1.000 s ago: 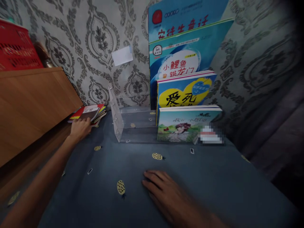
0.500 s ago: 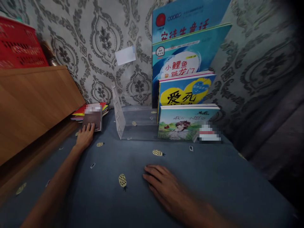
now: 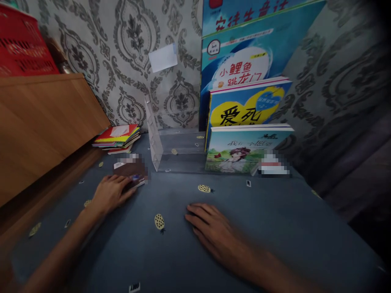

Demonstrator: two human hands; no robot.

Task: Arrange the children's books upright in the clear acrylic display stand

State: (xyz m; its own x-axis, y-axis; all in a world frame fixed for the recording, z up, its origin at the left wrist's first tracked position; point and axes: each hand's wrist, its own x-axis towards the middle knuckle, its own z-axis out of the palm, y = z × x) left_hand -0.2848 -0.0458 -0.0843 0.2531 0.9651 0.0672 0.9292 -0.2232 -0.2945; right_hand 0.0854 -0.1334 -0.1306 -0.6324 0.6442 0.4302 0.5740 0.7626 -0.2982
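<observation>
My left hand (image 3: 110, 194) rests its fingers on the near edge of a thin brown booklet (image 3: 132, 170), which lies flat on the blue pineapple-print cloth (image 3: 275, 224). Behind it a stack of colourful booklets (image 3: 117, 136) sits against the wall. My right hand (image 3: 210, 228) lies flat on the cloth with its fingers stretched out and nothing in it. A clear acrylic book stand (image 3: 155, 142) is just right of the brown booklet, its left half holding nothing.
Several picture books (image 3: 246, 110) stand upright in the stand's right half, smallest in front. A wooden panel (image 3: 39, 122) rises on the left with a red basket (image 3: 21, 44) on top. A white note (image 3: 163, 57) is stuck on the patterned wall.
My left hand has pulled the brown booklet off the stack and slid it toward me and to the right over the cloth. My right hand has stayed flat in place.
</observation>
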